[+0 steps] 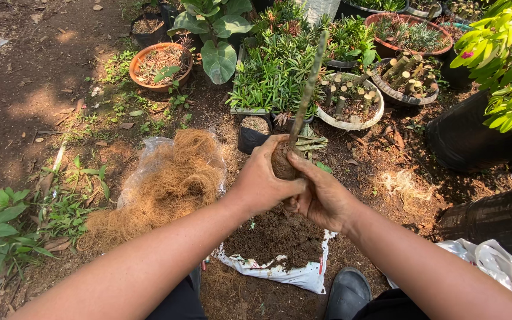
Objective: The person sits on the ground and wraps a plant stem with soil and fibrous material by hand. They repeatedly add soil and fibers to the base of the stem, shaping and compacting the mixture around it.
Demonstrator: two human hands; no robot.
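My left hand (pixel 260 178) and my right hand (pixel 322 195) are both wrapped around a brown fibre-covered root ball (pixel 282 165) at the base of a plant cutting. Its thin green stem (pixel 308 89) rises upright and slightly to the right from the ball. A few narrow green leaves (pixel 312 144) stick out just right of the ball. Directly beneath my hands lies an open white bag of dark soil (pixel 280 244). To the left, a heap of coconut fibre (pixel 164 186) rests on a clear plastic bag.
Pots crowd the back: a terracotta bowl (pixel 160 65), a tray of green seedlings (pixel 271 77), a white bowl of cut stems (pixel 351 105), a dark bowl of stumps (pixel 407 80). Black grow bags (pixel 466 139) stand right. My shoe (pixel 348 293) is below.
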